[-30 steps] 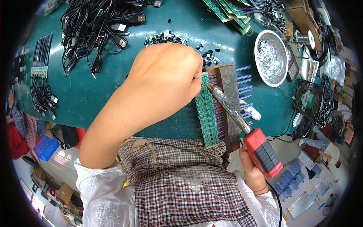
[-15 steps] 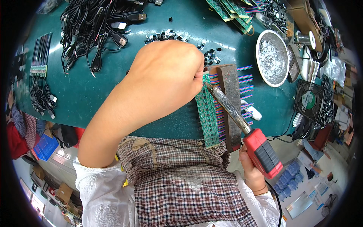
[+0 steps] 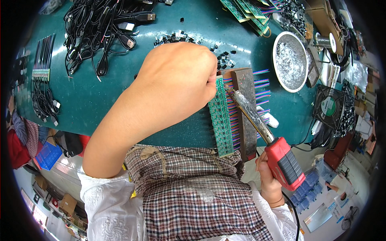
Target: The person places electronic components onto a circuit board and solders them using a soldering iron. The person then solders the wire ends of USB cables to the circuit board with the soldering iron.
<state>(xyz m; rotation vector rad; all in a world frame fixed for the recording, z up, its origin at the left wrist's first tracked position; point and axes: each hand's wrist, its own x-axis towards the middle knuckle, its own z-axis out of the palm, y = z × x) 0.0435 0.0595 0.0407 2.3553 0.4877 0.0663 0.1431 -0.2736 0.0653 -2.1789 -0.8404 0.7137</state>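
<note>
— What has shifted is the soldering iron (image 3: 284,162): half a second ago its tip was over the circuit board, and now it has slid rightward, just past the board's edge. Left hand and board look almost unmoved.

— How are the fingers set?

— On the right hand (image 3: 268,180), they are curled around the iron's red and black handle. The left hand (image 3: 183,72) is bent into a loose fist at the board's upper end; its back hides most of the fingers, so I cannot tell how tightly they are closed or what they hold.

— And the board?

— That long green circuit board (image 3: 221,124) lies near the table's front edge, just right of the left hand. Coloured wires (image 3: 233,124) run from its right side beneath a dark bar (image 3: 243,80). Whether the iron's tip touches them, I cannot tell.

— Farther out?

— Small black components (image 3: 177,37) are scattered beyond the left hand. Tangled black cables (image 3: 100,36) lie at upper left on the green table (image 3: 84,108); a pale-rimmed bowl (image 3: 286,38) sits to the right, near a black fan (image 3: 327,106).
</note>
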